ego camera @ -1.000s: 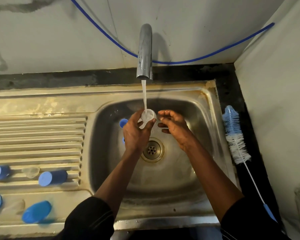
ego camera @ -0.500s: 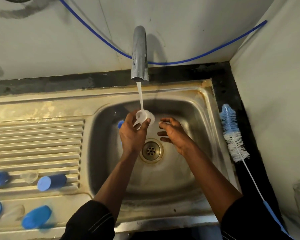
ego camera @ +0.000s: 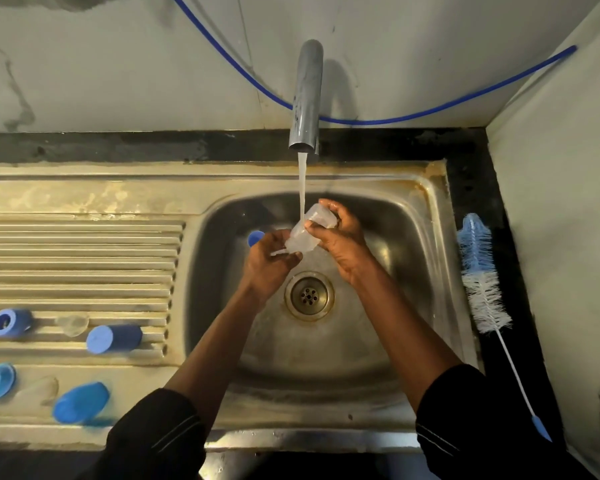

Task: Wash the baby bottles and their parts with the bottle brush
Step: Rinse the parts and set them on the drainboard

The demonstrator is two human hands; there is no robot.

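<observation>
Aslant, clear bottle, left hand low, right hand high

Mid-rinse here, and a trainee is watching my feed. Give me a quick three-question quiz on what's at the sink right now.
1. True or false: the bottle brush lies right of the sink, untouched.
2. The stream from the tap lands on: A the clear bottle; B the bottle brush; C only the sink.
3. Which hand has its grip on the bottle's upper end?
Key: 1 true; 2 A; 3 right hand.
</observation>
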